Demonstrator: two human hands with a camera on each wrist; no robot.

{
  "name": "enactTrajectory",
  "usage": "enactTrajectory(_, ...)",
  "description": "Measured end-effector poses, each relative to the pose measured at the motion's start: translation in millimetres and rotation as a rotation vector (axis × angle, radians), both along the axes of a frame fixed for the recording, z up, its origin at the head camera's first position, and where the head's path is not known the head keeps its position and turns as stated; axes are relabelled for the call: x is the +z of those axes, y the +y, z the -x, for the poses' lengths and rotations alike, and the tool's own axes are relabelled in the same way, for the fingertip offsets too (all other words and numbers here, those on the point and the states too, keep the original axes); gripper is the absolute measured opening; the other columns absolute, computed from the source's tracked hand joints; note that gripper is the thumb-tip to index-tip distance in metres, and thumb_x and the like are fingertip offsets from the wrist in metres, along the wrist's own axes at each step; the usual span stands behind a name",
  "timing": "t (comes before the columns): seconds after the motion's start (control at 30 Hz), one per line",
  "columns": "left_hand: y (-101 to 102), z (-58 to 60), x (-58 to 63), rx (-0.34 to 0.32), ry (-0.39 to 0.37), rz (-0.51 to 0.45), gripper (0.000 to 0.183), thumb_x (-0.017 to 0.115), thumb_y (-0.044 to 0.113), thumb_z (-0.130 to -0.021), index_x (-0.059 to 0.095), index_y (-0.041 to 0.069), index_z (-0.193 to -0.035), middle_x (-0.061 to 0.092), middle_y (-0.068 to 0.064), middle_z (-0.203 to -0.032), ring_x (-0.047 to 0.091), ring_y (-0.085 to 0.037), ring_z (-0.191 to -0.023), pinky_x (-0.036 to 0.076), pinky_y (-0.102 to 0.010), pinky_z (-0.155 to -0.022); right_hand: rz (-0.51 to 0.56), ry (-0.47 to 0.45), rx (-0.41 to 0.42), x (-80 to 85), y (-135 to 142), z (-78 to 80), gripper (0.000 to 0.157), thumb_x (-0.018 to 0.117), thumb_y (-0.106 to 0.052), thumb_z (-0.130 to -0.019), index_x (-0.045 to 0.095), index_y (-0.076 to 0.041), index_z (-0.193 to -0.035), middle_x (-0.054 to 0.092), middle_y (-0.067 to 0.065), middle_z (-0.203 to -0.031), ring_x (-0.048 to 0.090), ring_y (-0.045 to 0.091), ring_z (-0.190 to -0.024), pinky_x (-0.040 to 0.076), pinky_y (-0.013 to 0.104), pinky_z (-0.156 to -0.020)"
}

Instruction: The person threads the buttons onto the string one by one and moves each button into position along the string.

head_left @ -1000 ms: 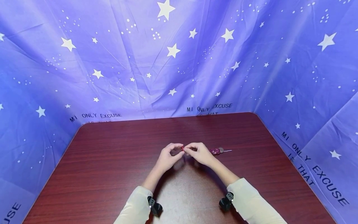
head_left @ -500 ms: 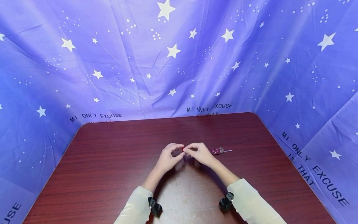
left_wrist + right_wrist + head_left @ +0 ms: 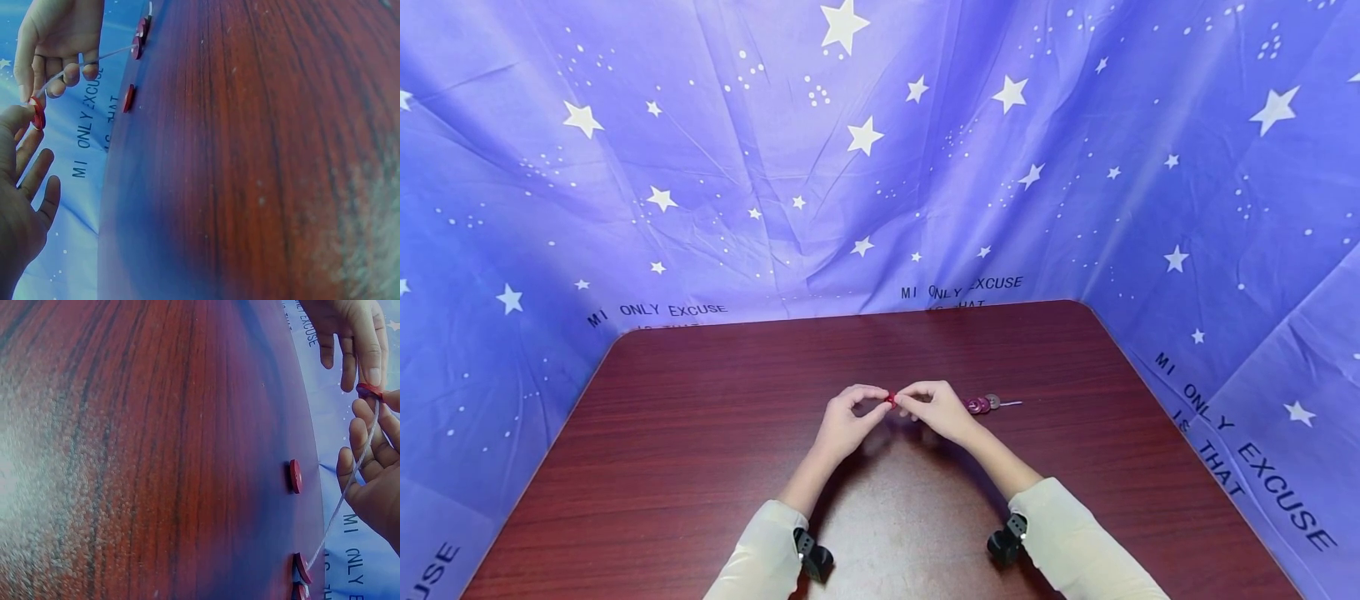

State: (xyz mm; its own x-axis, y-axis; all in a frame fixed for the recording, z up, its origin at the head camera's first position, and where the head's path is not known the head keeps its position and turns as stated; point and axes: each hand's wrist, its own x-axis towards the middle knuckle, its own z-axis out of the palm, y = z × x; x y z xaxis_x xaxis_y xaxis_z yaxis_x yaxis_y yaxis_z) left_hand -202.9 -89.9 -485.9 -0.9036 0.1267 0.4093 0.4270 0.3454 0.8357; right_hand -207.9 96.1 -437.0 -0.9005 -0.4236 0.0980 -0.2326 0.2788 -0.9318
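Note:
A red button is pinched edge-on between the thumb and forefinger of my left hand, its other fingers spread loosely. My right hand meets it from the right, thumb and forefinger pinching the white string right at the button. Exactly how the string passes through the button I cannot tell. From there the string runs under my right hand to dark red buttons threaded on it, lying on the table. Another red button lies loose nearby, hidden behind my right hand in the head view.
Beyond the dark red buttons a brown button lies on the same string, whose end points right. The dark red wooden table has rounded far corners. A blue star-printed curtain hangs around its back and sides.
The left fingertips have shifted slightly and more of the red button shows between the hands. The right hand has barely moved, and the buttons on the table lie as before.

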Motion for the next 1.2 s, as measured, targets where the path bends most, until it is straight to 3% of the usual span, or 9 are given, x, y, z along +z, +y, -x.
enactTrajectory(0.33, 0.7, 1.3, -2.4, -0.021, 0.016, -0.004, 0.007, 0.070, 0.011, -0.082, 0.073, 0.011, -0.089, 0.070, -0.003, -0.095, 0.061, -0.015, -0.096, 0.052, -0.046, -0.077, -0.010, -0.001, 0.005, 0.1, 0.4, 0.1, 0.019, 0.058, -0.008, -0.091, 0.067, 0.008, -0.097, 0.067, 0.028, -0.082, 0.056, 0.003, -0.060, 0.052, 0.050, -0.070)
enactTrajectory(0.63, 2.1, -0.1, -2.3, 0.002, 0.049, 0.052, 0.006, 0.069, 0.016, -0.084, 0.071, 0.010, -0.086, 0.069, -0.001, -0.093, 0.059, -0.014, -0.092, 0.050, -0.042, -0.073, -0.023, 0.007, 0.025, 0.8, 0.1, -1.1, 0.019, 0.058, -0.007, -0.091, 0.067, 0.008, -0.097, 0.065, 0.033, -0.086, 0.057, 0.004, -0.063, 0.055, 0.035, -0.066)
enactTrajectory(0.87, 1.6, -0.1, -2.6, 0.024, 0.030, 0.071, 0.006, 0.067, 0.016, -0.085, 0.069, 0.011, -0.087, 0.068, 0.001, -0.092, 0.057, -0.011, -0.090, 0.052, -0.040, -0.073, -0.049, 0.036, 0.024, 2.3, -1.7, -2.8, 0.020, 0.067, -0.009, -0.085, 0.068, 0.006, -0.097, 0.068, 0.024, -0.085, 0.059, 0.011, -0.068, 0.049, 0.018, -0.062)
enactTrajectory(1.2, -1.7, 1.1, -2.7, 0.028, 0.023, 0.082, 0.006, 0.067, 0.016, -0.085, 0.068, 0.011, -0.087, 0.067, 0.000, -0.090, 0.057, -0.010, -0.089, 0.051, -0.036, -0.072, -0.094, 0.072, -0.009, 5.8, -3.8, -4.1, 0.025, 0.070, -0.008, -0.082, 0.066, 0.004, -0.104, 0.067, 0.018, -0.082, 0.056, 0.011, -0.067, 0.046, 0.017, -0.060)
